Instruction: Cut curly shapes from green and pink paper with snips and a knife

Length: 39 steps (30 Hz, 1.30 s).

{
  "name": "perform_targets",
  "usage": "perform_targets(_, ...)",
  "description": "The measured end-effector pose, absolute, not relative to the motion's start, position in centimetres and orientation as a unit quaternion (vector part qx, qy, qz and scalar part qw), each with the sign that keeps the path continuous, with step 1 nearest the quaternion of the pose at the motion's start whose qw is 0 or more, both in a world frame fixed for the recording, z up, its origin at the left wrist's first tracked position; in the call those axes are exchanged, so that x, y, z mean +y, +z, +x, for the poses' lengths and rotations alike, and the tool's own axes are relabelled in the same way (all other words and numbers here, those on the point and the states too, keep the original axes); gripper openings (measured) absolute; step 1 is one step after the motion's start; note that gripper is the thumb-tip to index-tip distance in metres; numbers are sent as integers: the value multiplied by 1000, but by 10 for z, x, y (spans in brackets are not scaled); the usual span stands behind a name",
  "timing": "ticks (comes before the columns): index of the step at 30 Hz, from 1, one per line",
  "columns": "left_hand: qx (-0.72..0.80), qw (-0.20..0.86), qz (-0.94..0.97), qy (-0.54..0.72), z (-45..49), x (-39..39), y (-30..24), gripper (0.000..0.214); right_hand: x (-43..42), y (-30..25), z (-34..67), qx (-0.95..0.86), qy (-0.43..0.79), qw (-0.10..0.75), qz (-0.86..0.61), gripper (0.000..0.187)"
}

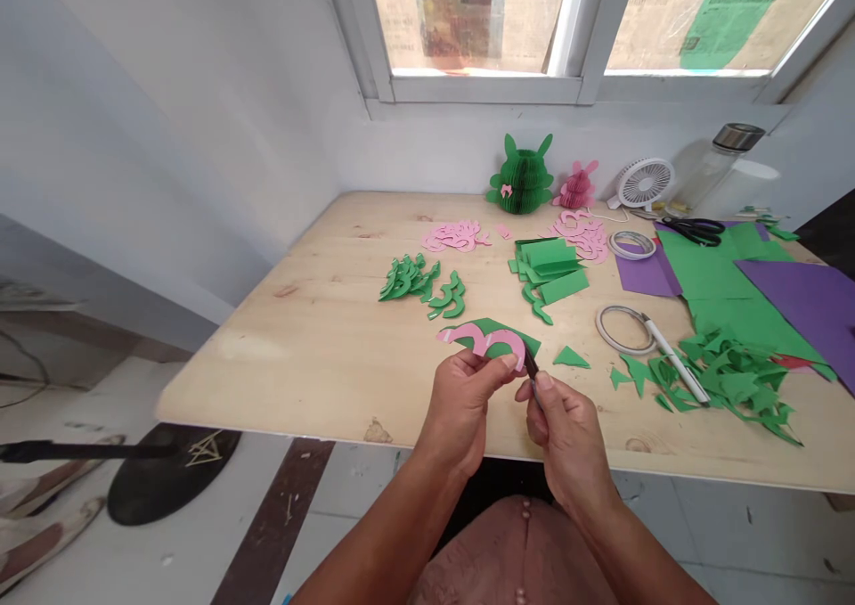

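Observation:
My left hand [464, 400] pinches a curved pink paper cutout [504, 341] against a piece of green paper [527, 332] just above the table's front part. My right hand [565, 418] is closed around dark scissors [532, 366], whose blades meet the right end of the two papers. The scissors' handles are mostly hidden by my fingers. A small green paper scrap [572, 357] lies on the table to the right of the blades. Beyond my left hand rest scalloped green cutouts [447, 297] and a larger heap of green cutouts [406, 277].
Folded green paper [548, 262] and pink cutouts [455, 235] lie farther back. Green scraps [741, 378], a white pen [678, 360] and tape rolls [626, 330] are at right. Black scissors [691, 231], a fan [645, 183], a bottle [725, 164] and a green paper figure [525, 182] stand or lie behind.

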<state>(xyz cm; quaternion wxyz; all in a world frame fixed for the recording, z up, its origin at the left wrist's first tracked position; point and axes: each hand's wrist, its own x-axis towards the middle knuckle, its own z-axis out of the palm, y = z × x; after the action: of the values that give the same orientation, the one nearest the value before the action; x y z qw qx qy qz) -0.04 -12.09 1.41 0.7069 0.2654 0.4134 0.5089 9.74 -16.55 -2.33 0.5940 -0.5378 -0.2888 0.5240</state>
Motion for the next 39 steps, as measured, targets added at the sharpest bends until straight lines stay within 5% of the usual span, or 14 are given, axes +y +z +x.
perform_targets(20, 418, 697, 274, 515, -11, -113, 9, 16, -174, -28, 104, -278, 577, 552, -535, 45)
perform_targets(39, 405, 719, 335, 455, -28, -120, 2, 16, -141, -12, 126, -396, 488, 514, -584, 35)
